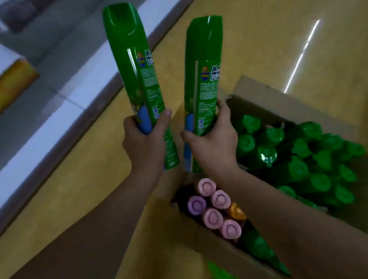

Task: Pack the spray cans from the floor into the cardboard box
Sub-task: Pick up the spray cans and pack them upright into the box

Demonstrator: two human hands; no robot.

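Two cans lifted, ready for packing
Left hand (143,144) grips one green can (131,60), right hand (213,140) another (207,71); next, lowering both into the cardboard box (289,101) (nearly full).

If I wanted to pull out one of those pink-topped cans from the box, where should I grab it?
Probably by the cap, from straight above. The pink-capped cans stand upright in the cardboard box, packed against each other and the box wall, so only their tops show. A fingertip grip round one round cap looks the likeliest way in; the sides are hidden.
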